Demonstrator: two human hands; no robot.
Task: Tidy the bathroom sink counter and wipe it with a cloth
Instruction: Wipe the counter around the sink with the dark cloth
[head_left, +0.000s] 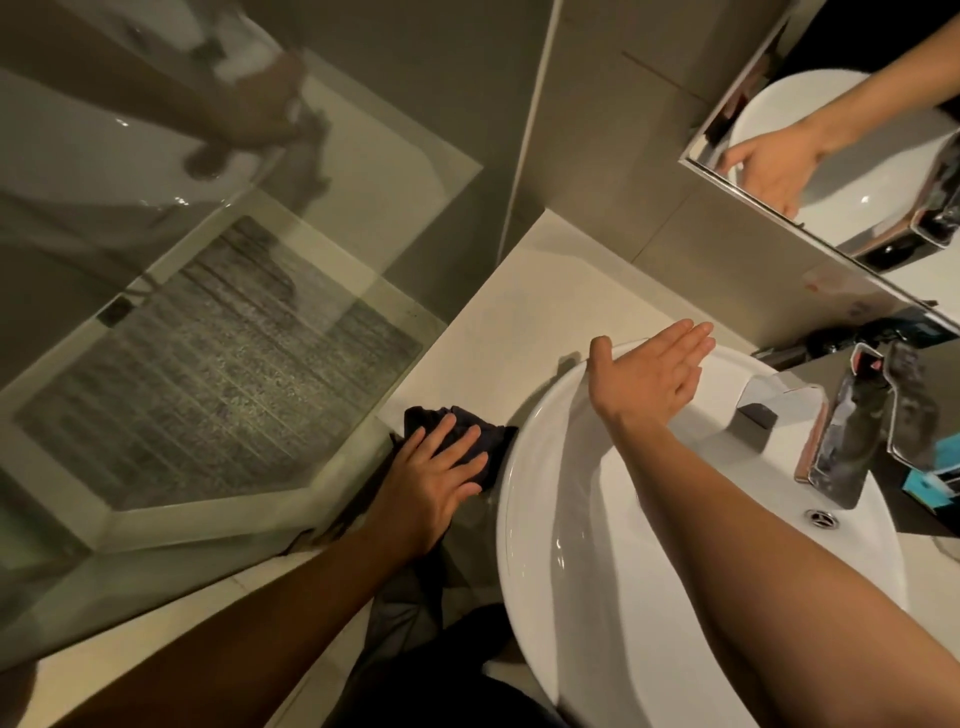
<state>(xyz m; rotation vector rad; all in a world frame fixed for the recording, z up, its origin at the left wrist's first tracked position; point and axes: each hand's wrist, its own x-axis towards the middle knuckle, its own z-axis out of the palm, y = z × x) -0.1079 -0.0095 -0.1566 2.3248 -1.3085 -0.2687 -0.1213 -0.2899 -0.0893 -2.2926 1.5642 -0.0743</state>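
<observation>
Pressing flat on the dark cloth (485, 441), my left hand (435, 475) lies palm down with fingers spread, not curled around the fabric; the cloth is bunched under the fingertips and shows past them toward the basin. Cloth sits on the pale counter (519, 322), at its near-left corner, touching or just beside the rim of the white sink (524, 499). My right hand (649, 371) is open and empty, fingers straight and together, thumb apart, held over the far left rim of the sink; contact with the rim cannot be determined. Right forearm crosses above the bowl. Chrome faucet (852, 441) stands at the far right side of the sink, drain (821, 518) just below its spout. A teal box (935, 467) sits beside the faucet, partly cut off. Mirror (831, 171) above reflects the right hand and bowl. Glass shower panel (218, 332) lies left of the counter.
</observation>
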